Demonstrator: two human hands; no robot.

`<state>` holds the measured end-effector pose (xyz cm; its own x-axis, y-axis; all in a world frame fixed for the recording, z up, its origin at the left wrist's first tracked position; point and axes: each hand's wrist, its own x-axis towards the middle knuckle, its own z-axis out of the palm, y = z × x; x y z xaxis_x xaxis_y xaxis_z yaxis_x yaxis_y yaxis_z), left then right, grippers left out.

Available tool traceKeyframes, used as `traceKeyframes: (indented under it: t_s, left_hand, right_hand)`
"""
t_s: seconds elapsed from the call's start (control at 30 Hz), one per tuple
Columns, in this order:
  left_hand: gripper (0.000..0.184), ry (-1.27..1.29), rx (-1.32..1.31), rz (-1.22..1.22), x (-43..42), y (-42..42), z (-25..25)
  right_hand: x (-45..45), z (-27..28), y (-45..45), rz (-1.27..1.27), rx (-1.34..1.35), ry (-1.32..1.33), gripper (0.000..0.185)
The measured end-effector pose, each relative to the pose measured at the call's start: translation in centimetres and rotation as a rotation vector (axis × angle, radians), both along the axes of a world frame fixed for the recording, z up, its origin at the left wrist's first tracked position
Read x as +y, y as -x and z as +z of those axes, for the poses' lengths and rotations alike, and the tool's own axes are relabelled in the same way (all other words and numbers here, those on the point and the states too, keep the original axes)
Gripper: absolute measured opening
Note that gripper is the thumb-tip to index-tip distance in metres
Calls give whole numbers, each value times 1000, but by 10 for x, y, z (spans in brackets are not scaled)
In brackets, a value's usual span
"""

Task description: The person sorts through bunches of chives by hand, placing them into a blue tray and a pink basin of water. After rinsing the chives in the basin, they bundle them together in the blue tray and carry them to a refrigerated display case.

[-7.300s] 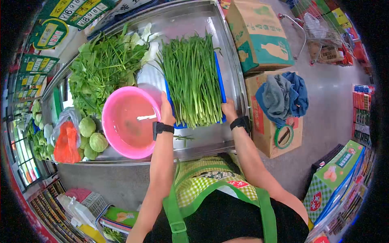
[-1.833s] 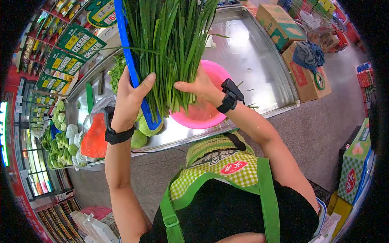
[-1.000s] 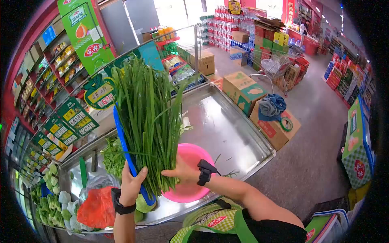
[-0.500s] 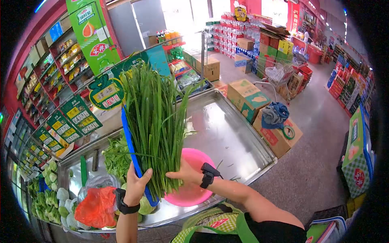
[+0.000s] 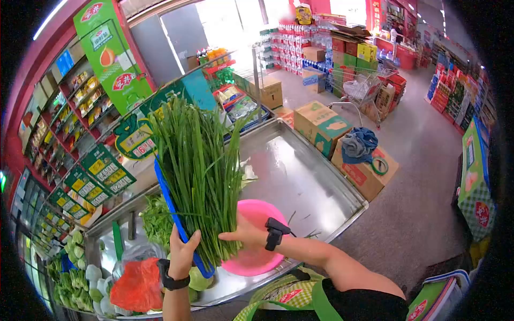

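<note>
A thick bunch of long green Chinese chives (image 5: 201, 176) lies on a narrow blue tray (image 5: 170, 200), tilted up in front of me. My left hand (image 5: 183, 249) is closed on the tray's left edge, with the thumb on top. On the other side, my right hand (image 5: 250, 235) grips the lower right of the bunch near the cut ends; its thumb lies across the stalks and its fingers are hidden. Behind that hand, a pink basin (image 5: 274, 218) holding water rests on the steel counter (image 5: 305, 171).
Leafy greens (image 5: 155, 219), an orange-red plastic bag (image 5: 138, 286) and a green knife-like strip (image 5: 117, 241) are on the left. Price signs (image 5: 110, 168) hang along the far side. Cardboard boxes (image 5: 321, 125) and a shopping cart (image 5: 361, 91) stand beyond the counter's right edge.
The view has shifted slightly. The tray and chives sit a little lower in it, held in both hands as before.
</note>
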<state>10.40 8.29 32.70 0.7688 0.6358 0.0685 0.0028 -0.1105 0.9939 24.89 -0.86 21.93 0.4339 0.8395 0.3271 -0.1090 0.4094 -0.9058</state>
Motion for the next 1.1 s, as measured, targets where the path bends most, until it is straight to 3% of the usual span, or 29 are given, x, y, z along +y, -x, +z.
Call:
traceKeyframes:
  t_s: [0.67,1.1]
  left_hand:
    - [40,12,-31,-12,-15,-7,-2]
    - [39,7,-26,29,-18,0,-5]
  right_hand:
    - [-11,-12,-8,-34,-24,64,102]
    - [-7,-12,-6,-12,-59,-38,103]
